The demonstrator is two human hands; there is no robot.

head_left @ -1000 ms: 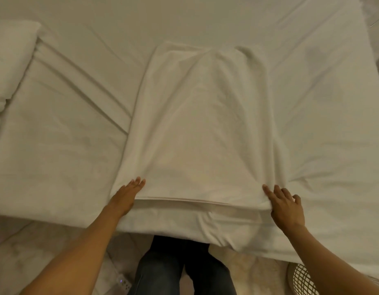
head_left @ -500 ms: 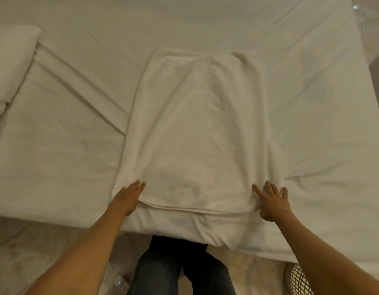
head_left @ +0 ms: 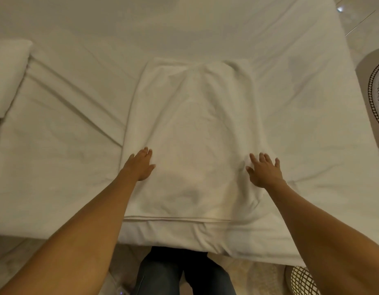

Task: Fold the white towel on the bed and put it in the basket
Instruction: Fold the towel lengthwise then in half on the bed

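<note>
The white towel point(head_left: 195, 133) lies folded lengthwise on the bed point(head_left: 56, 167), a long strip running away from me, its near edges stacked at the mattress front. My left hand point(head_left: 140, 166) rests flat on the towel's left side, fingers together and extended. Flat on the towel's right side lies my right hand point(head_left: 264, 171), fingers spread. Neither hand grips the cloth. A white lattice basket point(head_left: 301, 281) shows partly at the bottom right, on the floor below my right forearm.
A white pillow point(head_left: 8, 77) lies at the left edge of the bed. A round patterned object point(head_left: 377, 90) stands on the floor at the far right. My legs in dark jeans point(head_left: 180, 273) stand against the bed's front edge.
Both hands have slid forward from the towel's near corners onto its middle, pressing it flat. The view has shifted closer over the bed.
</note>
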